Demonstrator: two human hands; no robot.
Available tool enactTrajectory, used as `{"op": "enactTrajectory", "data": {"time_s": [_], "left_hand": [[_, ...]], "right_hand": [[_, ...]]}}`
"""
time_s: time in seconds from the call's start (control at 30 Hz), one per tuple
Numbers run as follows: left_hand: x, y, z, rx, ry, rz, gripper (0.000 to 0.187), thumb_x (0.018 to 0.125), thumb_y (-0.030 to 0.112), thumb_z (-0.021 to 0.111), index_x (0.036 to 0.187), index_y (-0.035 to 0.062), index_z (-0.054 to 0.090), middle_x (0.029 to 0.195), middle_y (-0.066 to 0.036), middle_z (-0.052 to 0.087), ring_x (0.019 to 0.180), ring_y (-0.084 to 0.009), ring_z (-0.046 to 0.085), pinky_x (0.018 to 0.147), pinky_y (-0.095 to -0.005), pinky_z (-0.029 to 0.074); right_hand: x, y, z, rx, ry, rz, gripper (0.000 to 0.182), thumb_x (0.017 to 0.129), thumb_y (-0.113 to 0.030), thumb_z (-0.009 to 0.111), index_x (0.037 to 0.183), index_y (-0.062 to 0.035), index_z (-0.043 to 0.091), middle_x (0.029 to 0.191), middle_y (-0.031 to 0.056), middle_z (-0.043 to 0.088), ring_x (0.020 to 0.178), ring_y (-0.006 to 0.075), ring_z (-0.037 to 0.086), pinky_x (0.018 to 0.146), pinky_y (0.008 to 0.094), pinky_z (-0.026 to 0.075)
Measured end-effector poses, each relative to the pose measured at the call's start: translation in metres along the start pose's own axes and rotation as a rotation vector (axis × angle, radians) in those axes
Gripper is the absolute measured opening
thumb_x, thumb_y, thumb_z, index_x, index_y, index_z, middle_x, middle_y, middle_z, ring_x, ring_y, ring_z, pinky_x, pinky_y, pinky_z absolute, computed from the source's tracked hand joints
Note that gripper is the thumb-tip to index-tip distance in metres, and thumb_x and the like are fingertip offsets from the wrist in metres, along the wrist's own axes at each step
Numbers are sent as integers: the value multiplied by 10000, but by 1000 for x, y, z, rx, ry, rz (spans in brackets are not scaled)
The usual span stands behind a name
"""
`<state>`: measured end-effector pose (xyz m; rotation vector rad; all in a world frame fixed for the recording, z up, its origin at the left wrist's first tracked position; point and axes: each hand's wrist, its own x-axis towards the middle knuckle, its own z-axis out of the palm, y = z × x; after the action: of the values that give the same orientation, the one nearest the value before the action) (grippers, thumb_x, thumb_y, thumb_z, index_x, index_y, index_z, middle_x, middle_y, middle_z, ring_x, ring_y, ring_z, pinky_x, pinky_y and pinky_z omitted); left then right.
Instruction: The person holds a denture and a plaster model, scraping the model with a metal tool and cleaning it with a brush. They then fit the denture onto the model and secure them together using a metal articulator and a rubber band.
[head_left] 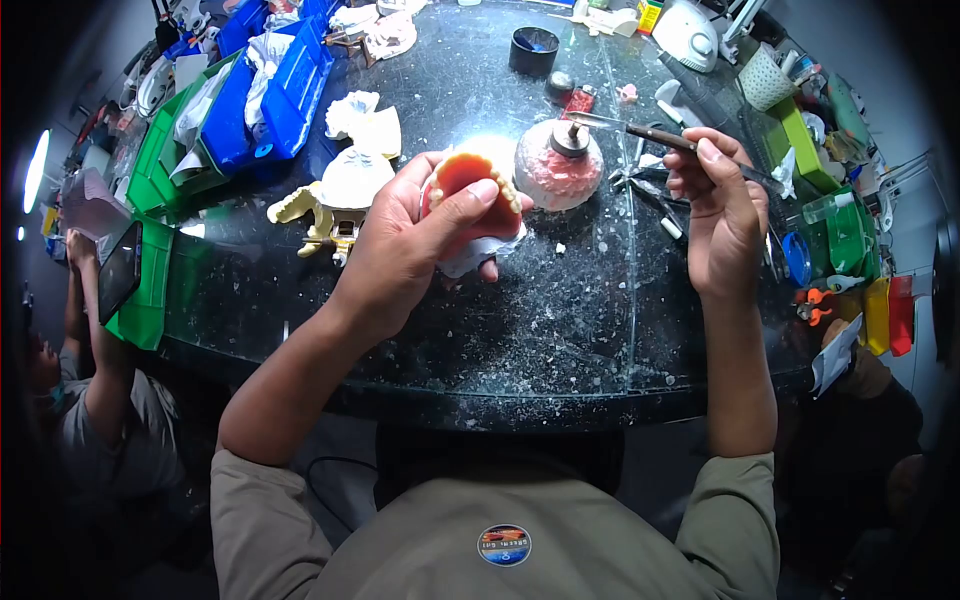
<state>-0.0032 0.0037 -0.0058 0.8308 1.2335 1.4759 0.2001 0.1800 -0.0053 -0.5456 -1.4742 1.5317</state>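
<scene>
A red dental plate with a row of pale teeth (462, 171) is gripped in my left hand (415, 225), the thumb pressing on its inner face. White plaster shows beneath it. My right hand (722, 205) pinches the dark handle of a thin metal tool (650, 133). That tool's tip is at the metal burner top of a round glass jar (560, 175) with pinkish contents. Whether a flame burns there I cannot tell. White plaster models (357, 178) stand to the left of my left hand.
Blue bins (262, 100) and green bins (148, 280) line the left. A round black container (533, 52) stands at the back. Several tools (655, 195) lie right of the jar. A person (110, 400) sits at far left, another (865, 400) at right.
</scene>
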Motion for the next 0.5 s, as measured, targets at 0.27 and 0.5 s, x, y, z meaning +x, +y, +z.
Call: {"op": "enactTrajectory", "data": {"time_s": [0.27, 0.5], "left_hand": [[0, -7, -1, 192, -71, 163, 489, 835, 16, 653, 1258, 25, 408, 1199, -196, 597, 1019, -164, 623, 752, -279, 555], [-2, -5, 0, 225, -108, 164, 655, 735, -29, 678, 1310, 14, 370, 1237, -198, 574, 1083, -184, 602, 870, -293, 529]], "right_hand": [[0, -2, 1, 15, -17, -5, 214, 934, -164, 551, 1041, 4, 631, 860, 101, 688, 725, 89, 611, 696, 210, 457], [0, -3, 1, -1, -12, -1, 226, 932, -172, 553, 1056, 6, 617, 860, 101, 685, 720, 90, 605, 697, 211, 455]]}}
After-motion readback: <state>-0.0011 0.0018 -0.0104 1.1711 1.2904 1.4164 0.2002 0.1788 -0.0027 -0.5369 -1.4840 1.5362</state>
